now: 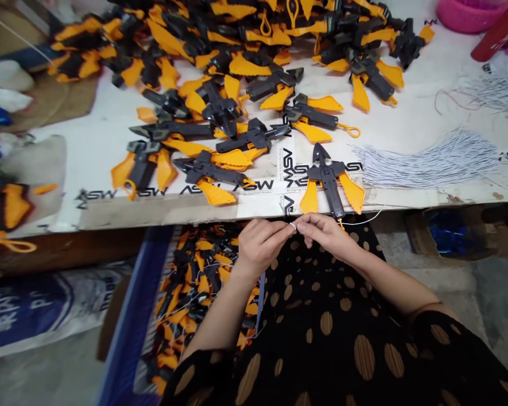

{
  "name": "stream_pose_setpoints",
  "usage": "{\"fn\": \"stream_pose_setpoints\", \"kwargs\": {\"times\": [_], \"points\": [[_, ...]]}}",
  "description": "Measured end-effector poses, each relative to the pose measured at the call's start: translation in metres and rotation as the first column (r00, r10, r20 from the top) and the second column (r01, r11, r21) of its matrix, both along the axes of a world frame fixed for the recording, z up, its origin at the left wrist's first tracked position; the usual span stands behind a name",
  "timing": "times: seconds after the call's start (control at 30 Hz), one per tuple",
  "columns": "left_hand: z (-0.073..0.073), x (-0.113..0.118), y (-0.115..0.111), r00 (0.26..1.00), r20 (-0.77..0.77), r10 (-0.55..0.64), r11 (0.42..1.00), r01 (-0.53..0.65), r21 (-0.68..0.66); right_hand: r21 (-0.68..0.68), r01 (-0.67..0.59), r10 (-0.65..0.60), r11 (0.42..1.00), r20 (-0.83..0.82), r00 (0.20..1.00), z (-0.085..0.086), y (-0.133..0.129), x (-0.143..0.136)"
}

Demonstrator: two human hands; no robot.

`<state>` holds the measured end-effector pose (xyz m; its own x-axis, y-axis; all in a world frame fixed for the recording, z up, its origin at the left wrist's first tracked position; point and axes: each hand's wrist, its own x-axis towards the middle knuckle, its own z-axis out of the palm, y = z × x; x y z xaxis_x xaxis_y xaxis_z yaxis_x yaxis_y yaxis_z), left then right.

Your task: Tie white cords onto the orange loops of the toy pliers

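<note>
My left hand (pixel 263 241) and my right hand (pixel 327 232) meet just off the table's front edge, fingertips pinched on a thin white string (pixel 369 220). The string trails right from my right hand in a loose curve. Right beyond my hands, a black toy piece with orange wings (pixel 331 183) lies on the table, its orange loop end reaching over the edge beside my right hand. Where the string joins the piece is too small to tell. A bundle of white strings (pixel 427 159) lies to its right.
Many more black-and-orange pieces (pixel 237 113) cover the table (pixel 88 208). Below left stands a blue crate (pixel 125 332) filled with them. A pink basin (pixel 469 16) and a red cylinder (pixel 497 35) are at the back right, and a box (pixel 425 234) is under the table.
</note>
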<state>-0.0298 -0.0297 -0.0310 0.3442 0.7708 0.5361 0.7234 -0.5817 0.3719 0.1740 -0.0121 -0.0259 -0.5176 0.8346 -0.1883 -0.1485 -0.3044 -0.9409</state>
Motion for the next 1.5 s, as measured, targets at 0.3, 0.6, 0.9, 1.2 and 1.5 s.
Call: {"fn": "stream_pose_setpoints", "kwargs": {"times": [0.3, 0.6, 0.9, 1.2, 1.5], "points": [[-0.004, -0.003, 0.002, 0.991, 0.052, -0.127, 0.990, 0.123, 0.074, -0.072, -0.107, 0.108, 0.992, 0.014, 0.994, 0.007, 0.010, 0.005], [-0.013, 0.035, -0.008, 0.582, 0.734, 0.348, 0.707, 0.351, -0.614, 0.450, 0.033, -0.130, 0.892, 0.186, 0.974, 0.006, -0.001, 0.003], [0.016, 0.011, 0.009, 0.894, 0.448, -0.016, 0.846, 0.251, -0.470, 0.100, -0.141, 0.099, 0.985, 0.340, 0.935, 0.011, 0.008, 0.017], [0.012, 0.032, -0.007, 0.927, 0.365, 0.084, 0.951, 0.034, -0.306, 0.318, 0.091, -0.221, 0.944, 0.402, 0.889, 0.004, -0.007, 0.003], [0.007, 0.039, -0.016, 0.900, 0.376, 0.221, 0.902, -0.042, -0.430, 0.588, 0.016, -0.225, 0.809, 0.284, 0.932, -0.001, -0.015, 0.005]]}}
